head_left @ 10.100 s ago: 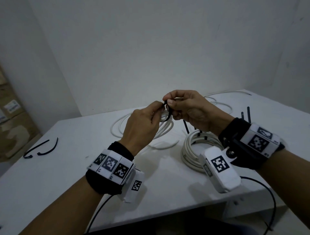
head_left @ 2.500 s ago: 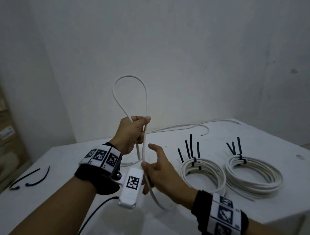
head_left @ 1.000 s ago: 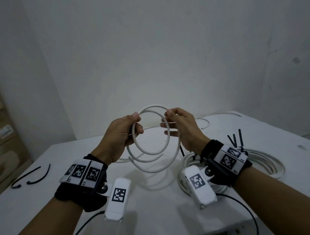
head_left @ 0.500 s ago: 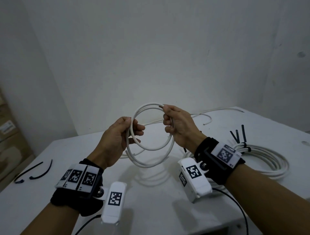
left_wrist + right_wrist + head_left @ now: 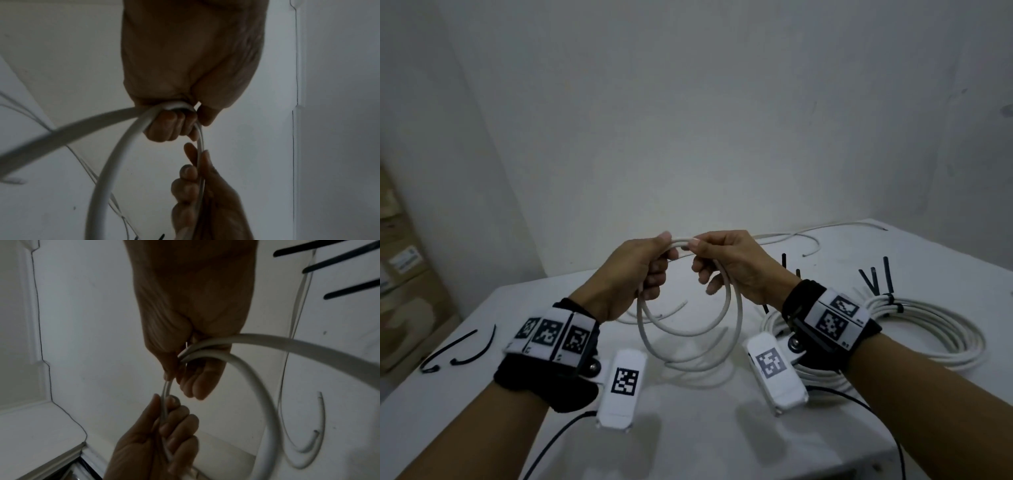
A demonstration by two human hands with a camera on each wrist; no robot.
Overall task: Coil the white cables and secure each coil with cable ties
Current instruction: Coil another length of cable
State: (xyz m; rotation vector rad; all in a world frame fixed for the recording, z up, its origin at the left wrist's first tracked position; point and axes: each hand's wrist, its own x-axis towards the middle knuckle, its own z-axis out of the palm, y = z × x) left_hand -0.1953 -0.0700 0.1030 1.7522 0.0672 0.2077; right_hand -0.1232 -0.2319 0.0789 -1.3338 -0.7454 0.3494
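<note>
No bin, box or tray on the white table (image 5: 688, 428) takes part here; the cardboard boxes (image 5: 404, 274) stacked at the far left show only their closed sides.

The white cable (image 5: 736, 308) being worked is a smooth, round, fairly stiff line, wound into about two loose loops that hang in the air above the table, just in front of the person. The left hand (image 5: 633, 274) has its fingers curled round the top of the loops; the right hand (image 5: 732, 263) pinches the same strands just beside it, thumb and forefinger on the cable, the other fingers loosely bent. The two hands nearly touch.

On the table to the right lie two finished coils: the nearer coil (image 5: 822, 377) is partly hidden by the right wrist, the farther coil (image 5: 945, 329) is bound with black cable ties (image 5: 887, 284) whose tails stand up. More loose white cable (image 5: 808, 236) trails along the back edge. Two spare black ties (image 5: 462, 349) lie at the left.

The left wrist view shows the left fingers (image 5: 170, 128) wrapped fully round the strands, which the head view hides. The right wrist view shows a short cut cable piece (image 5: 316, 434) lying curved on the table, and tie tails (image 5: 339, 264) at the top right.
</note>
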